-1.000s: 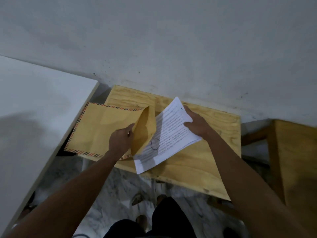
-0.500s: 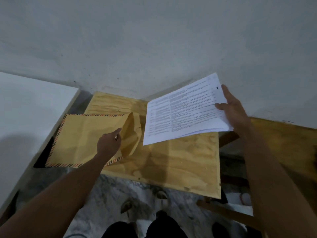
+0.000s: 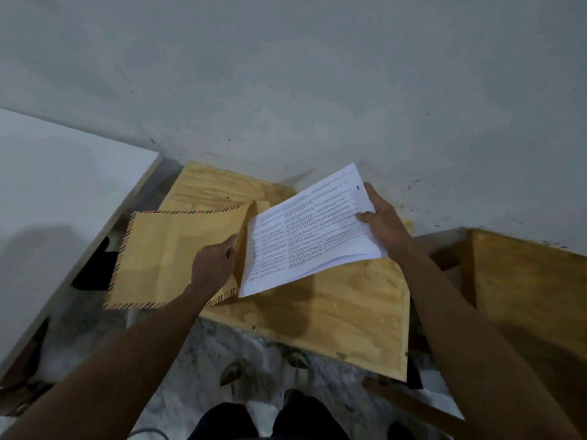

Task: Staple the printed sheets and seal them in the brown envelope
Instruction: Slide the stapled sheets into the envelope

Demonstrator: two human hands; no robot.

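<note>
A brown envelope (image 3: 171, 255) with a red-and-black striped border lies on the left part of a small plywood table (image 3: 333, 312), overhanging its left edge. My left hand (image 3: 216, 265) pinches the envelope's open right end and holds the mouth apart. A stack of printed white sheets (image 3: 311, 236) is gripped at its far right end by my right hand (image 3: 384, 223). The stack slopes down to the left, and its lower left edge sits right at the envelope's mouth. Whether the edge is inside the mouth is unclear. No stapler shows.
A grey wall (image 3: 317, 74) rises right behind the table. A white board (image 3: 57, 201) stands to the left. Another wooden piece of furniture (image 3: 524, 296) is at the right. Below lie marble floor (image 3: 206, 360) and my legs.
The right hand first lifted the sheets up and to the right, away from the envelope, then brought them back down so their left edge meets the mouth. The left hand stayed on the envelope's opening.
</note>
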